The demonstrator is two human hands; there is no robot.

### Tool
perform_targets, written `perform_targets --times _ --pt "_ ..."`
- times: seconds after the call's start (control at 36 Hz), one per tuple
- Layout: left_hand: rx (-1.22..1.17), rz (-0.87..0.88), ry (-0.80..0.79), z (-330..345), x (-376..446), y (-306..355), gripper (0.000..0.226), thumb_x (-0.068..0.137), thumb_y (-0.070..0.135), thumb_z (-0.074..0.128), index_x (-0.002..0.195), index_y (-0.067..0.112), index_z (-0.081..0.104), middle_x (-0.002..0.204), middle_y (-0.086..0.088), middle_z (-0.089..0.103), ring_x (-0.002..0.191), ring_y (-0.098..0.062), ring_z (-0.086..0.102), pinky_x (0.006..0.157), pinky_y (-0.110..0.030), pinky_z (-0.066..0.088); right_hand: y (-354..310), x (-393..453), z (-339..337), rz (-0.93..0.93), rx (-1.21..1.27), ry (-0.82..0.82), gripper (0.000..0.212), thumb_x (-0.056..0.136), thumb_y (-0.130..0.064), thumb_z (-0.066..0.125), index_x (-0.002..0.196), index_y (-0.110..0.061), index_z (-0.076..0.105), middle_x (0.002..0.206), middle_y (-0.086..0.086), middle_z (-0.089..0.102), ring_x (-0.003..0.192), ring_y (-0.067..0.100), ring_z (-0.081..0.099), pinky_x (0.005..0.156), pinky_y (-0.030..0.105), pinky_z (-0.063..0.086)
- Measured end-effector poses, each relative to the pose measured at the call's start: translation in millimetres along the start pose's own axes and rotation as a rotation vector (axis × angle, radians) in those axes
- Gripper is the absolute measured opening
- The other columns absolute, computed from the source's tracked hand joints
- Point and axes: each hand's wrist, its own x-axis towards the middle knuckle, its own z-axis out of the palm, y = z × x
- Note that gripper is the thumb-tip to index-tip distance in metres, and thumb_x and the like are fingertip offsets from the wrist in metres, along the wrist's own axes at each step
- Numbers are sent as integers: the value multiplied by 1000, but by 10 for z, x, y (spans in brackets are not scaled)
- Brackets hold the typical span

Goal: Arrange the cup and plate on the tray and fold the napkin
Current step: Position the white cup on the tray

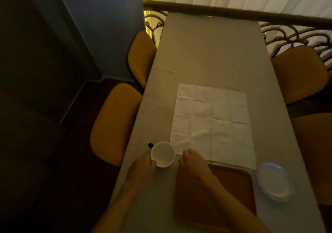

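Head view showed the left hand (142, 169) touching the white cup (163, 154) on the table (206, 53), fingers relaxed; the right hand (193, 162) rested loosely curled, empty, over the brown tray (233, 187) beside the unfolded napkin (212, 123); the plate (274, 180) lay right of the tray

so the cup (163, 154) looks like glazed ceramic, white and a bit shiny inside, and the plate (274, 180) is a smooth, glossy, see-through kind of thing, glass or clear plastic, can't tell which. the napkin (212, 123) is matt white cloth or paper with crease lines all over, the tray (233, 184) looks like brown wood with a dull finish, and the table (206, 53) has a matt grey cloth on it
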Motion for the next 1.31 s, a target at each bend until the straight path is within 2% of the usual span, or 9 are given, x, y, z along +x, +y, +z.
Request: perform_targets --times 0.06,0.19,0.33,0.47,0.72,0.81,0.94,1.17,1.31 --pt "-2 -32 -2 46 91 -1 24 93 32 44 76 16 50 70 -2 48 63 -16 45 55 -30 34 18 103 81 6 -14 -29 31 95 -39 26 79 -16 40 79 -1 39 75 18 40 70 33 37" --pt "12 -19 3 113 248 4 23 94 34 42 77 19 49 72 1 50 62 -11 47 51 -25 34 -8 255 192 -3 -20 -94 31 99 -35 32 80 -16 46 86 3 49 79 18 46 77 35 47" --pt "28 2 -27 113 355 13 18 94 29 44 80 19 47 72 2 48 59 -7 44 48 -20 29 -41 374 251 39 -12 -145 32 99 -28 34 106 -4 53 107 16 58 99 33 55 83 40 44" --pt "-6 -34 -86 172 457 -29 21 92 25 46 71 21 47 67 1 49 58 -11 48 50 -22 36 -71 461 249 67 -5 -188 31 98 -27 36 107 -4 54 107 18 59 99 35 57 82 42 46" --pt "-44 -2 -137 138 502 -72 24 90 22 49 66 21 45 60 2 44 53 -10 40 49 -25 31 -16 512 238 -143 -190 -313 21 94 -18 52 111 -7 59 118 15 55 106 27 54 95 37 46" --pt "-33 16 -110 109 470 -32 26 89 22 49 64 22 43 60 2 42 53 -10 39 47 -25 28 -4 463 224 -83 -81 -319 20 94 -18 51 108 -5 58 115 18 56 103 30 55 92 39 48" --pt "19 53 -96 88 375 61 25 87 22 49 63 20 40 61 2 40 54 -12 37 48 -28 27 7 253 167 69 166 -179 34 97 -30 38 94 -3 59 84 12 56 77 25 54 71 41 46" --pt "101 129 -137 164 233 261 18 88 23 47 74 11 48 74 -6 50 64 -19 47 52 -30 31 220 -87 201 178 403 -164 39 91 -41 45 87 -9 66 79 9 68 65 22 64 63 42 56" --pt "133 190 -196 364 238 316 18 90 18 46 87 4 58 83 -7 54 80 -27 57 61 -34 40 359 -275 216 218 436 -151 30 94 -37 47 78 -15 61 73 1 63 56 11 54 52 24 43"
